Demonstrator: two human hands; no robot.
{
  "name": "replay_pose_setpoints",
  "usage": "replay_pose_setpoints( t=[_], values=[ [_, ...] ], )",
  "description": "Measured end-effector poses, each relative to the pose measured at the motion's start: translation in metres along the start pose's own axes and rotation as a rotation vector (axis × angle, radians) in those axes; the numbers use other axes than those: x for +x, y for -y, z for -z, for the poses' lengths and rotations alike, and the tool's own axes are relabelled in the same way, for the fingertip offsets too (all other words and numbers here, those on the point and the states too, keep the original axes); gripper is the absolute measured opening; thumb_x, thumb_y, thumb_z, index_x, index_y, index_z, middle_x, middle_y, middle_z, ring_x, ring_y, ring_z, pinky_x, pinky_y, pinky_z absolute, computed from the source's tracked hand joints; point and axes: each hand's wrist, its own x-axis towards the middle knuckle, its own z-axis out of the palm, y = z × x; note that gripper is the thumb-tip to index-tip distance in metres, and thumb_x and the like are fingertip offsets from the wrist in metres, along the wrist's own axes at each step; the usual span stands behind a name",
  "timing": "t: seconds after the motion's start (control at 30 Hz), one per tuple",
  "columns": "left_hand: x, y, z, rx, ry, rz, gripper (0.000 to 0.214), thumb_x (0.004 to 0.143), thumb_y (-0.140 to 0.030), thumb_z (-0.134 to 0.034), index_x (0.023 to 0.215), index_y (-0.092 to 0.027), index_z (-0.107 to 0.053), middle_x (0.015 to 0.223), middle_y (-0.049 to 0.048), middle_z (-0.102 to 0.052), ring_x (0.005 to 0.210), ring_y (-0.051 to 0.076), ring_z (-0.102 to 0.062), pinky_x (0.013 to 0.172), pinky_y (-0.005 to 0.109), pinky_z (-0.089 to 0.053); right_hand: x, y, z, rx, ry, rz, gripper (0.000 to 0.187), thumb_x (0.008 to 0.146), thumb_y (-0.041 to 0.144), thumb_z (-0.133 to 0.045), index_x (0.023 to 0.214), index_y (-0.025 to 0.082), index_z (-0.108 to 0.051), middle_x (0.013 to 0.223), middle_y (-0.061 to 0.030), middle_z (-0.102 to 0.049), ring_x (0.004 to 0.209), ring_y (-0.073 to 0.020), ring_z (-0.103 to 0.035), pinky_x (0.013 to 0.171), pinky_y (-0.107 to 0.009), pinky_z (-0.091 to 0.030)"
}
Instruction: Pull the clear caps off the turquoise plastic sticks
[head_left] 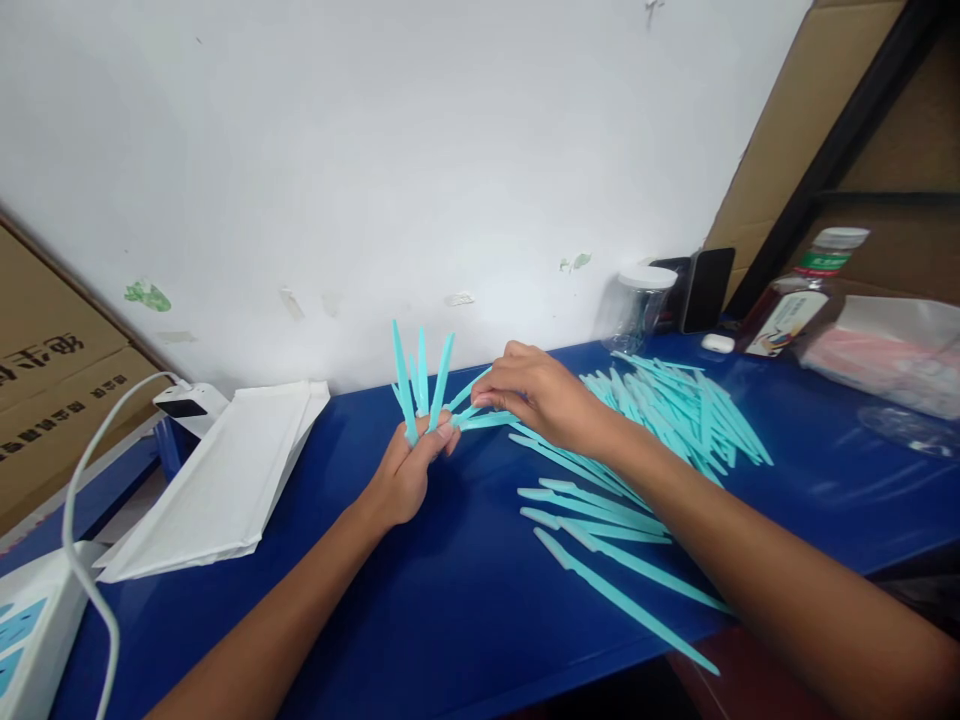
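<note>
My left hand (409,470) is closed around a fan of several turquoise plastic sticks (420,375) that point upward above the blue table (450,600). My right hand (536,395) pinches one more turquoise stick (484,421) and holds it against my left fingers. A big heap of the same sticks (679,405) lies to the right of my right hand. Several loose sticks (600,525) lie under and in front of my right forearm.
A stack of white paper bags (232,480) lies at the left, beside a white device with a cable (184,402). At the back right stand a clear jar (637,305), a dark phone (705,288), a bottle (802,295) and a plastic-wrapped packet (892,355). Cardboard boxes (45,390) flank the table.
</note>
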Motion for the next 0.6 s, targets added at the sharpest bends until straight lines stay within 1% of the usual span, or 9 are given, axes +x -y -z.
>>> replay_pose_setpoints(
  t=[0.17, 0.23, 0.3, 0.33, 0.4, 0.5, 0.53, 0.57, 0.6],
  values=[
    [-0.001, -0.005, 0.000, 0.000, -0.004, 0.027, 0.042, 0.107, -0.045, -0.042, 0.072, -0.021, -0.043, 0.071, -0.0011, -0.038, 0.069, 0.017, -0.036, 0.069, 0.035, -0.030, 0.000, 0.004, -0.002, 0.026, -0.014, -0.038, 0.021, 0.106, 0.029, -0.058, 0.098, 0.020, -0.074, 0.086, -0.0065, -0.075, 0.085, -0.0225, -0.053, 0.079, -0.036, -0.042],
    [-0.001, -0.003, 0.000, -0.013, -0.013, 0.028, 0.042, 0.108, -0.046, -0.043, 0.073, -0.021, -0.043, 0.072, -0.0012, -0.038, 0.069, 0.017, -0.036, 0.069, 0.034, -0.029, 0.000, 0.004, -0.003, 0.005, -0.030, -0.035, 0.019, 0.106, 0.028, -0.059, 0.101, 0.019, -0.075, 0.089, -0.0066, -0.075, 0.086, -0.0228, -0.054, 0.080, -0.037, -0.043],
    [0.000, 0.001, 0.001, -0.043, -0.042, 0.021, 0.042, 0.107, -0.046, -0.044, 0.074, -0.021, -0.043, 0.073, -0.0011, -0.037, 0.070, 0.016, -0.035, 0.069, 0.034, -0.030, -0.001, 0.003, -0.004, -0.048, -0.080, -0.026, 0.018, 0.105, 0.029, -0.060, 0.103, 0.020, -0.075, 0.093, -0.0073, -0.075, 0.091, -0.0241, -0.056, 0.083, -0.038, -0.043],
    [0.001, 0.003, 0.001, -0.070, -0.066, 0.013, 0.042, 0.107, -0.045, -0.045, 0.073, -0.021, -0.043, 0.073, -0.0010, -0.037, 0.070, 0.016, -0.035, 0.068, 0.033, -0.030, -0.001, 0.003, -0.004, -0.084, -0.135, -0.021, 0.017, 0.105, 0.029, -0.060, 0.104, 0.020, -0.075, 0.096, -0.0079, -0.074, 0.095, -0.0251, -0.057, 0.085, -0.039, -0.043],
    [0.004, 0.008, 0.003, -0.158, -0.132, -0.013, 0.042, 0.105, -0.044, -0.048, 0.071, -0.020, -0.042, 0.072, -0.0009, -0.036, 0.069, 0.016, -0.034, 0.066, 0.032, -0.031, -0.002, 0.001, -0.005, -0.158, -0.307, -0.026, 0.015, 0.105, 0.027, -0.060, 0.104, 0.021, -0.074, 0.102, -0.0090, -0.073, 0.101, -0.0264, -0.058, 0.089, -0.042, -0.043],
    [0.010, 0.009, 0.007, -0.377, -0.272, -0.012, 0.042, 0.100, -0.040, -0.056, 0.067, -0.020, -0.040, 0.069, -0.0013, -0.034, 0.065, 0.015, -0.033, 0.060, 0.030, -0.030, -0.001, 0.000, -0.004, -0.230, -0.577, -0.059, 0.015, 0.104, 0.025, -0.058, 0.098, 0.021, -0.072, 0.094, -0.0084, -0.070, 0.094, -0.0249, -0.059, 0.087, -0.041, -0.044],
    [0.012, 0.009, 0.009, -0.456, -0.325, -0.001, 0.041, 0.097, -0.038, -0.059, 0.066, -0.020, -0.040, 0.069, -0.0016, -0.033, 0.064, 0.014, -0.033, 0.058, 0.029, -0.030, -0.001, 0.000, -0.003, -0.239, -0.623, -0.077, 0.016, 0.103, 0.026, -0.058, 0.095, 0.021, -0.071, 0.090, -0.0076, -0.068, 0.089, -0.0236, -0.059, 0.084, -0.039, -0.044],
    [0.014, 0.008, 0.010, -0.526, -0.376, 0.010, 0.040, 0.094, -0.037, -0.062, 0.065, -0.020, -0.041, 0.068, -0.0019, -0.033, 0.062, 0.014, -0.032, 0.056, 0.028, -0.030, -0.001, 0.000, -0.003, -0.244, -0.634, -0.107, 0.017, 0.103, 0.026, -0.058, 0.094, 0.020, -0.071, 0.084, -0.0064, -0.067, 0.083, -0.0220, -0.059, 0.079, -0.037, -0.044],
    [0.015, 0.007, 0.012, -0.583, -0.419, 0.018, 0.039, 0.092, -0.036, -0.064, 0.064, -0.020, -0.042, 0.068, -0.0022, -0.032, 0.061, 0.014, -0.031, 0.054, 0.027, -0.031, -0.001, 0.000, -0.002, -0.246, -0.607, -0.152, 0.018, 0.102, 0.027, -0.058, 0.092, 0.020, -0.070, 0.079, -0.0049, -0.064, 0.076, -0.0202, -0.058, 0.074, -0.035, -0.043]
  ],
)
